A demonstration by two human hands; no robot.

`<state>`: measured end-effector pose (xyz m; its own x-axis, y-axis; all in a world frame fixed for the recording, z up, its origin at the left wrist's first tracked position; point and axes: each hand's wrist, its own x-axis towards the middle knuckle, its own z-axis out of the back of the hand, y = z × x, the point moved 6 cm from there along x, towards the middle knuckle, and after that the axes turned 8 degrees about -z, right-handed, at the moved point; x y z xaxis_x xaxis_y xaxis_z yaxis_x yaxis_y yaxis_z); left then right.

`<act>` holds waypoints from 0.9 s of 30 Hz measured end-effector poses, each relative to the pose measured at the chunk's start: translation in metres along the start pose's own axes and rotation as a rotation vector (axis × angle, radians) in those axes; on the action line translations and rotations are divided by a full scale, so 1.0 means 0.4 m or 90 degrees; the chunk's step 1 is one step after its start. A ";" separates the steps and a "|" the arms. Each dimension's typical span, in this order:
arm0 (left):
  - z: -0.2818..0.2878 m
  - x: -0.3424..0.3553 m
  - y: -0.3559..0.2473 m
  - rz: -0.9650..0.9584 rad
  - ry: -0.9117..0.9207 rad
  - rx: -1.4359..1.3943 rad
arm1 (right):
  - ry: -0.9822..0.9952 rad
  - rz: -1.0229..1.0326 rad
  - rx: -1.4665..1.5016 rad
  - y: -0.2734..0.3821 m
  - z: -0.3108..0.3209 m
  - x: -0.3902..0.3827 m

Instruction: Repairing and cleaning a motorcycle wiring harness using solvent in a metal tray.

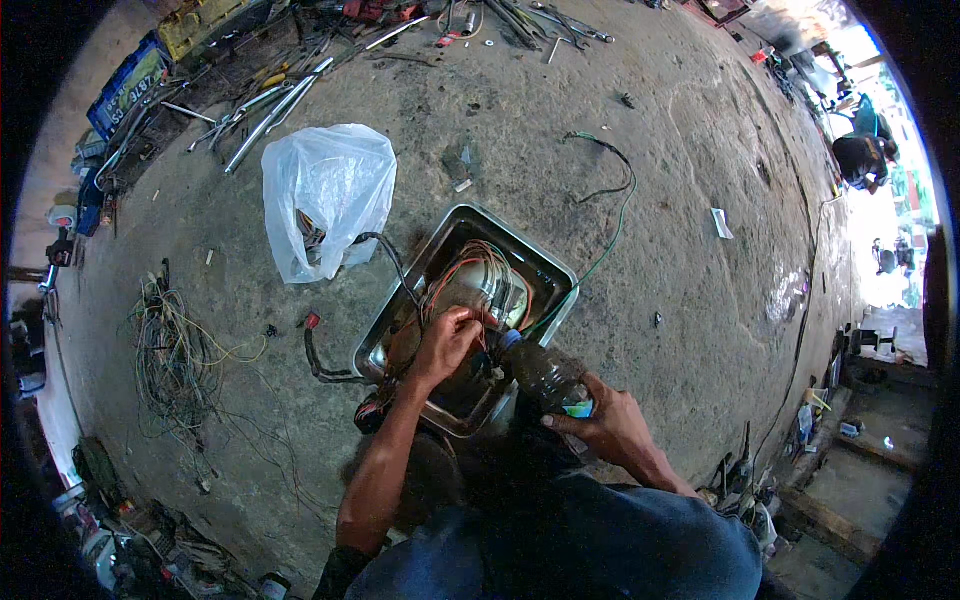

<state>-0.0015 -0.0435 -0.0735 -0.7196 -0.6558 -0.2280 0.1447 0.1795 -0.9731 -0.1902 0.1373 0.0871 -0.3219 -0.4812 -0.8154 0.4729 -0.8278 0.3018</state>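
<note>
In front of me a metal tray [553,268] lies at an angle on the floor, with dark wet-looking surfaces inside. Coiled orange, red and green wires [487,252] rest in it around a rounded grey part. My left hand [447,347] reaches over the tray, its fingers pinched on thin wires; its fingertips partly hide them. A clear plastic bottle [545,372] with a blue cap end and dark contents is tilted, its neck pointing at the wires near my left fingers. My right hand [610,420] wraps round the bottle's lower end.
A white plastic bag [330,195] stands beyond the tray's left. Tangled wires [180,350] lie farther left, and a dark cable [325,362] with a red end is beside the tray. Metal tools [275,112] spread along the far left. A green wire [622,215] trails right across the concrete floor.
</note>
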 end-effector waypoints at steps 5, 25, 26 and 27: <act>0.011 -0.011 -0.023 -0.043 -0.059 -0.031 | 0.008 -0.012 -0.017 0.000 -0.003 0.002; 0.014 0.002 0.018 -0.014 -0.129 0.051 | 0.006 0.031 0.019 0.000 -0.012 0.007; 0.009 -0.002 0.025 0.027 -0.089 0.014 | 0.009 0.025 0.018 0.001 -0.012 0.008; 0.001 -0.006 0.031 0.067 -0.047 -0.023 | 0.009 0.027 0.012 0.003 -0.011 0.007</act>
<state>0.0022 -0.0398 -0.0851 -0.6490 -0.6842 -0.3327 0.1912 0.2766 -0.9418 -0.1869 0.1362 0.0831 -0.2905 -0.5118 -0.8085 0.4704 -0.8122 0.3451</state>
